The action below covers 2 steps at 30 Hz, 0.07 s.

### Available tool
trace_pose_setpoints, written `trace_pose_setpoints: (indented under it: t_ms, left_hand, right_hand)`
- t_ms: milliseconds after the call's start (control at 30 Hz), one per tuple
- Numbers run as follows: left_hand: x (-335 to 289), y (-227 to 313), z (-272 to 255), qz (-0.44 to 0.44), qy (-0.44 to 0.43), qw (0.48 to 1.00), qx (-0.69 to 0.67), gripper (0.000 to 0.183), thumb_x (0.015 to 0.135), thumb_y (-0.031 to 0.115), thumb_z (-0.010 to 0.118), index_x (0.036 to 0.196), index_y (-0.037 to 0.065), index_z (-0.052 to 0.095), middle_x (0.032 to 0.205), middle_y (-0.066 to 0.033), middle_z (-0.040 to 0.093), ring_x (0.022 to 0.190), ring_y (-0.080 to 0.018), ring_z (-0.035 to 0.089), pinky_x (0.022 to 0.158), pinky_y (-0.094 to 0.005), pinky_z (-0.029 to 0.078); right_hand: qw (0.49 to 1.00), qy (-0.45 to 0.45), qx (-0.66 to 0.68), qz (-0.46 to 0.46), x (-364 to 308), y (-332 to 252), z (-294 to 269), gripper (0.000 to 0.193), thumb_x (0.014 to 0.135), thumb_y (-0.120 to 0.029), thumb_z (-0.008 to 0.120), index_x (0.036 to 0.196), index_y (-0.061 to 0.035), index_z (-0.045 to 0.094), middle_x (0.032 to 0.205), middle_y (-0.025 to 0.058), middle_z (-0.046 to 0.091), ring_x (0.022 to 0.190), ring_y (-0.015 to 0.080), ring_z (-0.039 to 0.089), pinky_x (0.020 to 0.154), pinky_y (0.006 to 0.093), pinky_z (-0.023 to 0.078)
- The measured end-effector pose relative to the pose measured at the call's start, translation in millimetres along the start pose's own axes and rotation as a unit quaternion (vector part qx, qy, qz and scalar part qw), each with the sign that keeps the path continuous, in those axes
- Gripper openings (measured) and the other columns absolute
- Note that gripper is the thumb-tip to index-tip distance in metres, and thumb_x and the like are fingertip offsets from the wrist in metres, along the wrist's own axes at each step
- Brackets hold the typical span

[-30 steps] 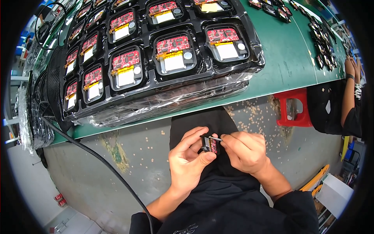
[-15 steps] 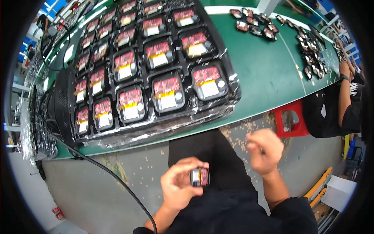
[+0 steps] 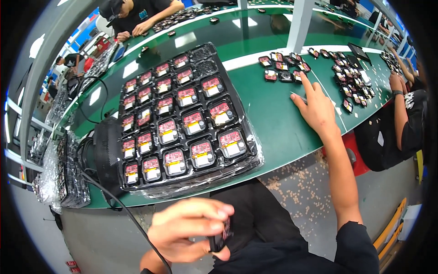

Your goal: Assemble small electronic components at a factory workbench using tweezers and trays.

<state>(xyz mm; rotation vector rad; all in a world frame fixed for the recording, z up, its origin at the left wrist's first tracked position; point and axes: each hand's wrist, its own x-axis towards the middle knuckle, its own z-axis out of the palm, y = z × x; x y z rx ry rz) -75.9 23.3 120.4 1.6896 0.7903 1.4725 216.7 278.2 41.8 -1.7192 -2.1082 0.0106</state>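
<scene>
My left hand, low in front of my body, grips a small black-cased device by its edges between thumb and fingers. The device is tilted, showing mostly its edge and a little of a red circuit board. My right hand stretches over the green table with thumb and index finger apart. Its index fingertip meets the near edge of a small cluster of similar devices; whether it presses on one I cannot tell. A thin pale sliver shows by the thumb tip, too fine to make out.
A stack of black plastic trays holds rows of red-board devices on the green table. More devices lie farther right. A black cable runs down at left. Co-workers sit at far left and right; a grey post stands behind.
My right hand has gone from above my lap, fingers curled, out to the device cluster and opened. My left hand has turned its device edge-on. The view has tipped up.
</scene>
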Motion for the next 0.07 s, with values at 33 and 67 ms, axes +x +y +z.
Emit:
trace_pose_setpoints:
  t_ms: [33,67]
  left_hand:
    - [12,1,-7,0.006,-0.007,0.999,0.036,0.045,0.074,-0.012,0.08,0.117,-0.004,0.071,0.121,-0.0236,0.068,0.112,-0.0414,0.071,0.089,-0.0478,0.062]
    - [28,5,-14,0.013,-0.014,0.997,0.074,0.046,0.074,-0.01,0.081,0.118,-0.004,0.071,0.122,-0.0239,0.068,0.113,-0.0413,0.071,0.089,-0.0496,0.061]
  right_hand:
    - [0.999,-0.028,-0.017,0.006,6,5,5,0.072,0.096,-0.041,0.07,0.157,-0.0161,0.041,0.111,0.0168,0.06,0.087,0.0412,0.07,0.076,0.0509,0.056]
    - [0.998,-0.054,-0.032,0.011,10,7,7,0.073,0.096,-0.044,0.069,0.157,-0.0164,0.039,0.116,0.0166,0.059,0.089,0.0402,0.072,0.078,0.0518,0.056]
